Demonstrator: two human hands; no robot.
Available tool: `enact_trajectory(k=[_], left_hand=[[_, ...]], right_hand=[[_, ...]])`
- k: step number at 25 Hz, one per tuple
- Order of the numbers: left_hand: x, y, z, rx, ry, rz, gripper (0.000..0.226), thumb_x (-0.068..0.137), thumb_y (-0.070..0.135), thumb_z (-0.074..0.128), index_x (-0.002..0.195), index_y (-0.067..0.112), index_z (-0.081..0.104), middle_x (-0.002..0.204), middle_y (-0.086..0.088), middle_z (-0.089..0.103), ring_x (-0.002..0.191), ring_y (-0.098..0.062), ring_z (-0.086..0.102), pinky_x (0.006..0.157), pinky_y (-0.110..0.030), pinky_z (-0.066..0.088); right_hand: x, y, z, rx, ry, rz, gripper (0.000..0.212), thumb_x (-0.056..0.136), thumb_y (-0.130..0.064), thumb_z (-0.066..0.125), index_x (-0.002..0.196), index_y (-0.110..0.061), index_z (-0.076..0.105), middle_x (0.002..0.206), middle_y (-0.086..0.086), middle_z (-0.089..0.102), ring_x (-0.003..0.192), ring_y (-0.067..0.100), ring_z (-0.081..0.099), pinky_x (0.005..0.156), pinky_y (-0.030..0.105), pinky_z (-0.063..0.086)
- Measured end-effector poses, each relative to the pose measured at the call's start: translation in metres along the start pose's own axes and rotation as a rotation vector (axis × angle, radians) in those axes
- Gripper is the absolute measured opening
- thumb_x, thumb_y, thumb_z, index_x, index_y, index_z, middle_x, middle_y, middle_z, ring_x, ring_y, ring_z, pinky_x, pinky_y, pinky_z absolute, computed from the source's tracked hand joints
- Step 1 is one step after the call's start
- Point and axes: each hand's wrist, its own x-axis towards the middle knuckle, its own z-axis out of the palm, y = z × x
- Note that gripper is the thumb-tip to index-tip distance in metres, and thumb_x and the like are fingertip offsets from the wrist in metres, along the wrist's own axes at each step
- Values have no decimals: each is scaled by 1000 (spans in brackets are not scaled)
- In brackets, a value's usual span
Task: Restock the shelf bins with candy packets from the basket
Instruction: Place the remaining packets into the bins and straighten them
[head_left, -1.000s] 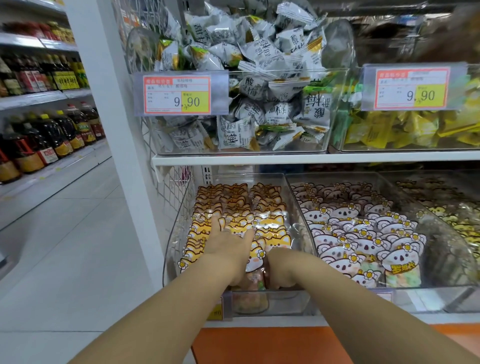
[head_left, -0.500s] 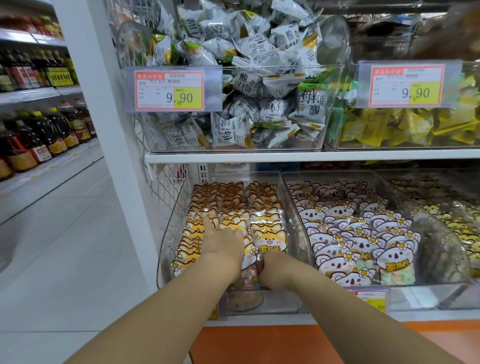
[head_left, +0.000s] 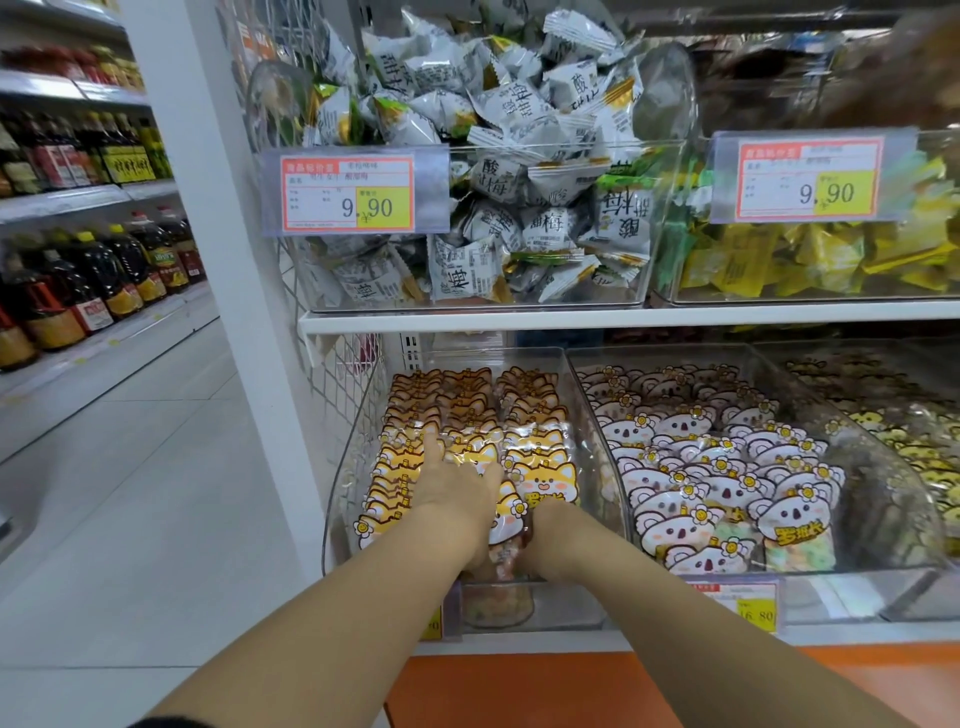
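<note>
We stand in a shop aisle. Pale tiled floor lies open on our left, and beyond it further shelves carry dark oil bottles. On the lower shelf in front of us sits a clear plastic bin. Its front wall is low and its top stands open beneath the white upper shelf board, leaving room above the stock.

Orange-and-yellow cat-faced candy packets stand in three rows inside the bin. Just to its right, a neighbouring bin holds white koala-faced packets.

Both our forearms reach in over the front wall. Our left hand lies palm down across the left and middle rows, fingers straight, pressing and gripping nothing. Our right hand sits just beside it at the front, knuckles up. Its fingers dip among the front packets, perhaps pinching one, but we cannot tell.
</note>
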Motion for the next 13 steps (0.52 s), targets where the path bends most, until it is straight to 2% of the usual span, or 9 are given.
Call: enact_trajectory(k=[4, 7, 9, 11, 13], left_hand=[[-1, 7, -6, 68, -25, -94, 73, 92, 35, 58, 149, 13, 19, 96, 0, 63, 106, -29, 61, 116, -65, -3], [1, 10, -4, 83, -13, -170, 60, 98, 42, 50, 144, 12, 26, 87, 0, 57, 104, -28, 61, 116, -67, -3], [7, 11, 2, 84, 7, -198, 60, 100, 48, 47, 145, 14, 27, 100, -3, 63, 109, -30, 59, 113, -70, -7], [15, 10, 5, 121, 5, -197, 67, 100, 51, 45, 152, 17, 20, 119, -9, 62, 118, -34, 55, 111, -72, -10], [23, 9, 8, 180, 3, -172, 71, 101, 51, 43, 157, 20, 12, 134, -13, 55, 128, -38, 46, 109, -74, -10]], right_hand=[[-4, 1, -1, -16, 7, -28, 37, 93, -21, 62, 65, -16, 39, 67, 1, 41, 76, 24, 47, 48, 22, 29], [-7, -1, -3, -65, 15, -51, 39, 95, -17, 56, 63, -17, 33, 67, 1, 36, 74, 24, 44, 47, 21, 25], [-7, -2, -3, -125, -2, -74, 33, 97, -19, 54, 68, -15, 40, 71, 3, 41, 76, 25, 45, 47, 22, 26], [-5, -3, -1, -203, -27, -110, 25, 98, -21, 54, 75, -13, 48, 77, 6, 49, 77, 25, 45, 49, 25, 28], [-4, -1, 0, -221, -26, -139, 36, 98, -25, 54, 67, -18, 37, 70, 2, 40, 81, 24, 43, 52, 26, 30]])
